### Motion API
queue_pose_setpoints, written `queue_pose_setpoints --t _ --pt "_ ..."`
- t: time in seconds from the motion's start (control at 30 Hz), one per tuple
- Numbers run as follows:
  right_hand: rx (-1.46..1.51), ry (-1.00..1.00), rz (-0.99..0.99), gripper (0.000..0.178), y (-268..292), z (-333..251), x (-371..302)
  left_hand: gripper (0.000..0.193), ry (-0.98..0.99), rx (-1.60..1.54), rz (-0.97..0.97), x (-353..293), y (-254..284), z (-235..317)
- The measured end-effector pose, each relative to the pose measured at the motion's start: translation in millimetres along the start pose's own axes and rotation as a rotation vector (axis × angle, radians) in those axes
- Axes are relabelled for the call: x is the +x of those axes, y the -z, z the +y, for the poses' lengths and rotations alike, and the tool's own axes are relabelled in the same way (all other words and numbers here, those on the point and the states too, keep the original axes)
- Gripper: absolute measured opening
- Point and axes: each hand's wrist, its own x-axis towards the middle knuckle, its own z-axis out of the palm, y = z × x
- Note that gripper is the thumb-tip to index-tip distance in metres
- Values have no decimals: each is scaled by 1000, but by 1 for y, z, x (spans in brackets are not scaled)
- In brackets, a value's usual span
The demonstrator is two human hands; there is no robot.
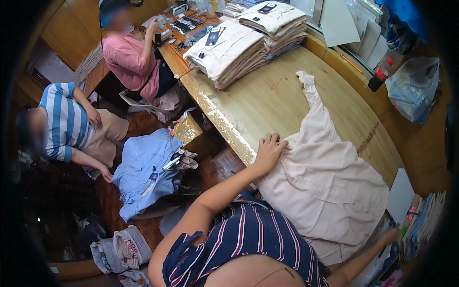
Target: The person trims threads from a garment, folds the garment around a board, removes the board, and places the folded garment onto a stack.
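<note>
Left hand (268,152) presses flat, fingers spread wide, pinning a beige shirt (325,182) at the table (267,95) edge; right hand (389,236) grips its far hem, stretching it smooth.

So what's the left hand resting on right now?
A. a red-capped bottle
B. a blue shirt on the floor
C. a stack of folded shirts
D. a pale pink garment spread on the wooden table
D: the left hand lies flat on the edge of the pale pink garment spread across the wooden table.
</note>
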Motion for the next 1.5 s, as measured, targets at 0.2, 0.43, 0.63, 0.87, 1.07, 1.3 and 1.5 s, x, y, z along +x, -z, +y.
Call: queue_pose_setpoints --t 0.2,0.43,0.63,0.87,1.07,1.3,1.5 --pt "54 235 263 29 74 -31 84 13 -102 -203 69 46 -59 60" --pt "230 378 123 33 24 -39 97 8 -18 -525 117 54 -58 46" --pt "4 58 6 44 19 -118 76 6 147 -813 -63 131 -42 -14" --pt "-64 -358 131 55 25 -127 69 17 240 -704 -12 166 -58 -53" --pt "-39 -91 -14 46 3 -111 102 27 314 40 -82 178 -61 -44" --pt "269 8 -84 33 5 -118 124 25 193 -214 -82 187 -93 25" --pt "1474 -233 42 24 -1 -95 137 44 350 -730 -293 233 -142 -23"
